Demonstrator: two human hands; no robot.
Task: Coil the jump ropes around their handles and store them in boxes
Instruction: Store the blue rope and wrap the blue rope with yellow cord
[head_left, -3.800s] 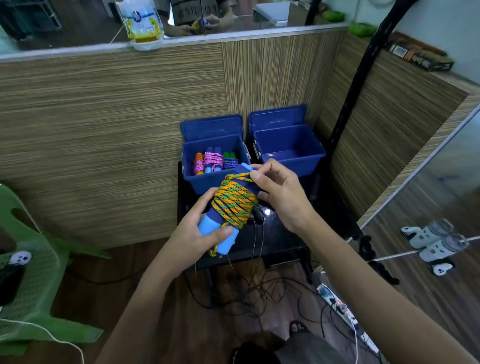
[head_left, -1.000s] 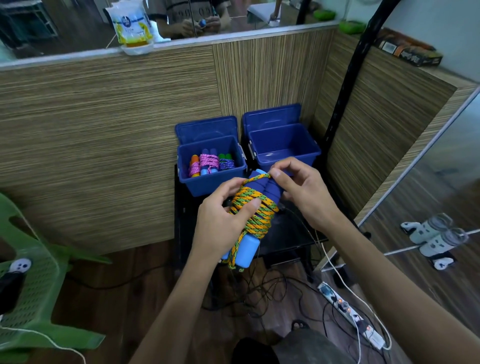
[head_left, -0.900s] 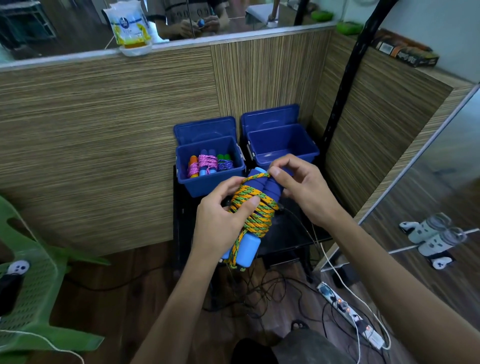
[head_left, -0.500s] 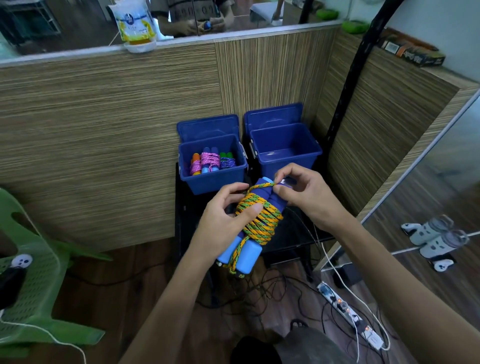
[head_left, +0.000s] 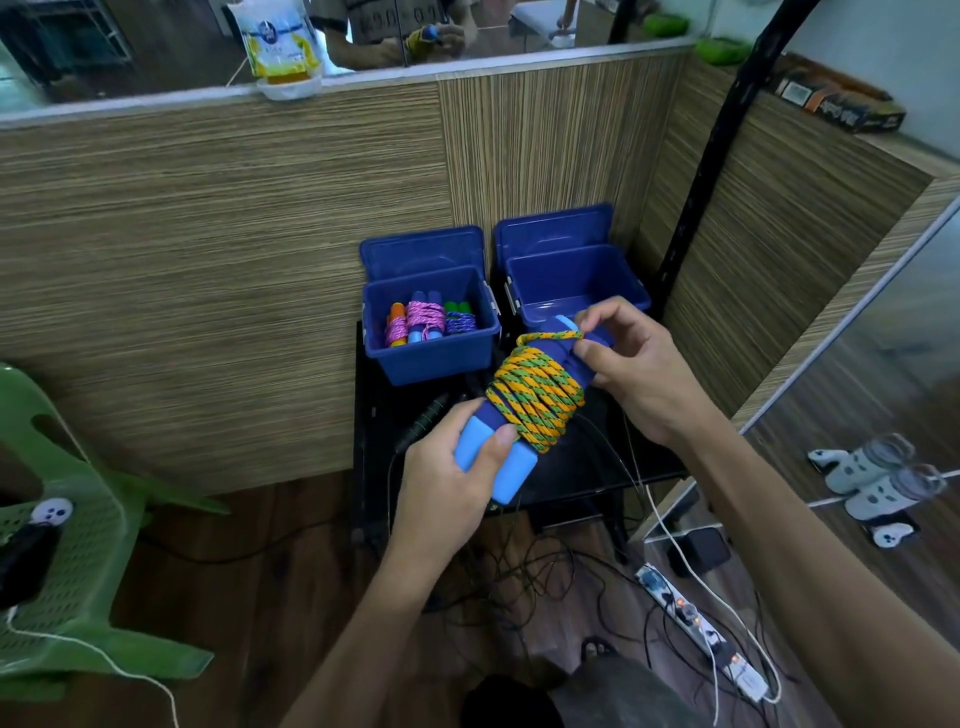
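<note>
Gripping the light-blue near ends of the paired handles (head_left: 493, 460) with the left hand (head_left: 447, 486). Pinching the orange-green rope (head_left: 535, 397) at the far end with the right hand (head_left: 631, 374), near the right box (head_left: 631, 291). Hovering right of the left box (head_left: 431, 364).

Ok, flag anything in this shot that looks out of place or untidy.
On the rope job, nothing much: the orange-and-green rope is coiled neatly round its blue handles, with only the last loop still loose in the right hand. The one untidy spot is the tangle of cables on the floor beside the power strip.
</note>
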